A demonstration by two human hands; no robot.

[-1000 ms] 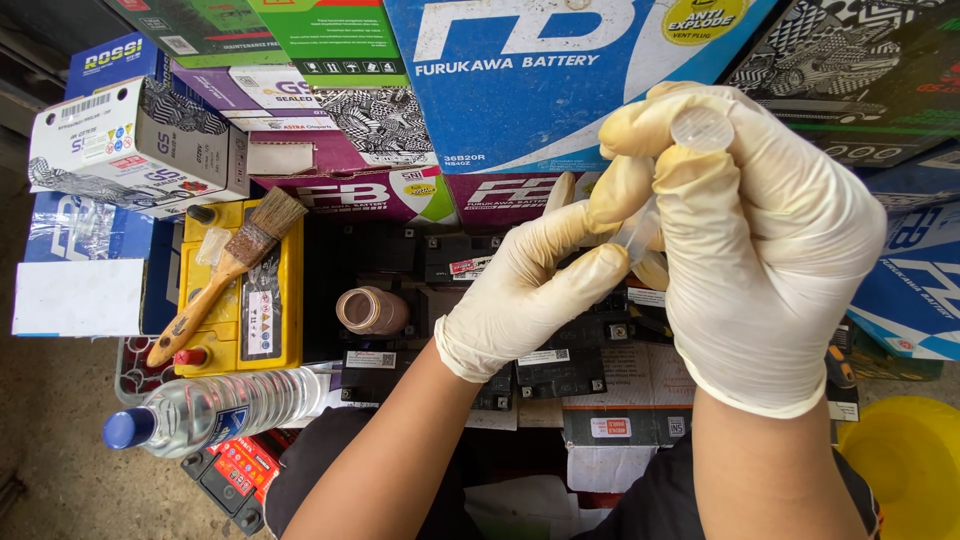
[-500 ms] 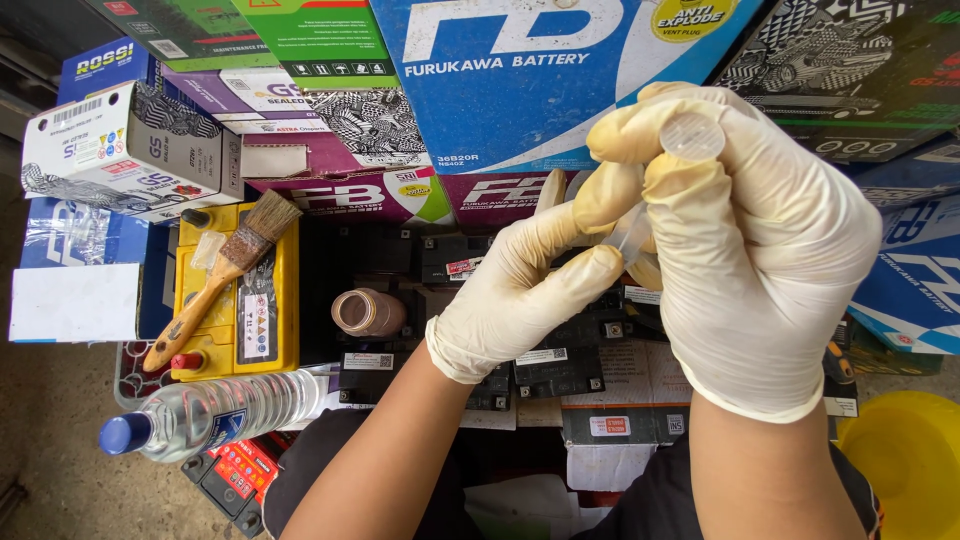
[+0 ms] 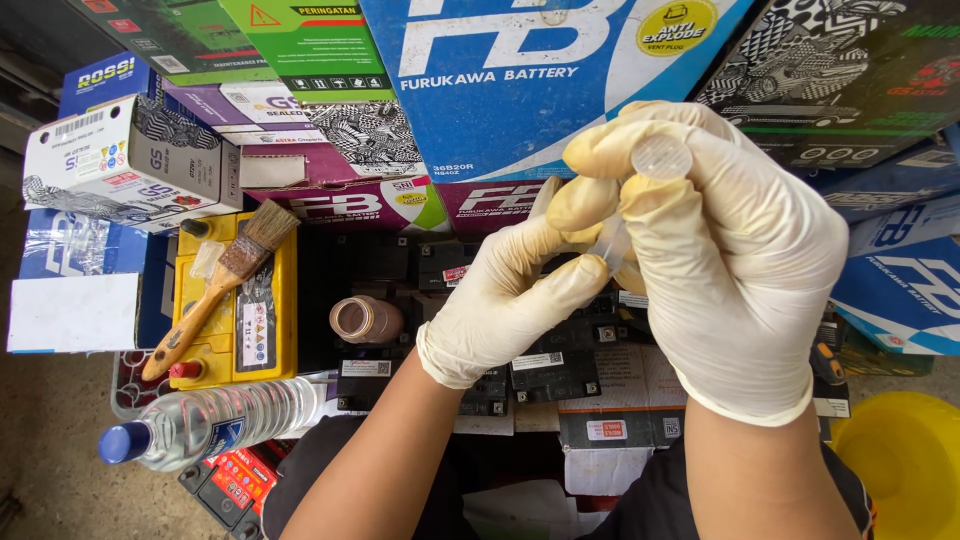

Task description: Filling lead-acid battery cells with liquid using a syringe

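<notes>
Both of my hands wear cream latex gloves and meet in the upper middle of the head view. My right hand (image 3: 740, 270) grips a small clear plastic tube (image 3: 660, 158), whose round top end shows between thumb and forefinger. My left hand (image 3: 510, 295) pinches the lower part of that tube (image 3: 612, 243) with its fingertips. Most of the tube is hidden inside the gloves. Below the hands lie several black batteries (image 3: 545, 370).
A yellow battery (image 3: 262, 320) with a wooden paintbrush (image 3: 215, 290) on it sits at left. A clear water bottle (image 3: 215, 425) with a blue cap lies below it, a brown capped bottle (image 3: 365, 320) nearby. Stacked battery boxes (image 3: 520, 90) fill the back. A yellow bucket (image 3: 900, 460) stands at bottom right.
The hands stay together on the tube, with only a slight shift of the fingers. The camera view has drifted a little.
</notes>
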